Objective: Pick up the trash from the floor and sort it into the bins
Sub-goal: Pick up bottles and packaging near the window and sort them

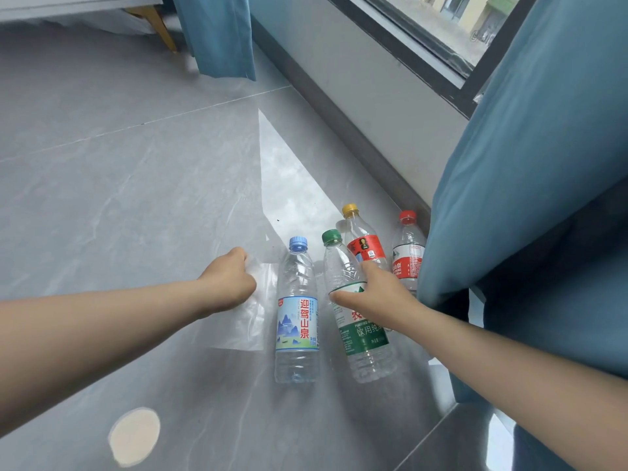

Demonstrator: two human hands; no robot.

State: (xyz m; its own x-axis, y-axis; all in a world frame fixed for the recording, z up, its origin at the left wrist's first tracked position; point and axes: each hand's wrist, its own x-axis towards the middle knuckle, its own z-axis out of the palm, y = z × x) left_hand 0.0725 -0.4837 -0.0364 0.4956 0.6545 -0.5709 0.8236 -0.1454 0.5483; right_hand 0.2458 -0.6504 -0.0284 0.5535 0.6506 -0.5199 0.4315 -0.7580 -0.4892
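While our left hand (231,283) clenches a thin clear plastic bag (249,326), our right hand (370,295), at its 3 o'clock, wraps the green-capped bottle (365,348), a ribbed transparent cylinder lying on the glossy grey floor (136,198), long axis and cap toward 12 o'clock.

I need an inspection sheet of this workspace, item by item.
Surface: glossy grey tiled floor.
Job's things: blue-capped clear plastic bottle, green-capped bottle, yellow-capped bottle, red-capped bottle, side by side; transparent plastic bag; no bins in view.
Clutter: round pale patch, nature unclear.
Grips: left hand holds bag; right hand grasps green-capped bottle.
Cables: nothing seen.
Surroundings: blue fabric curtain, black-framed window.
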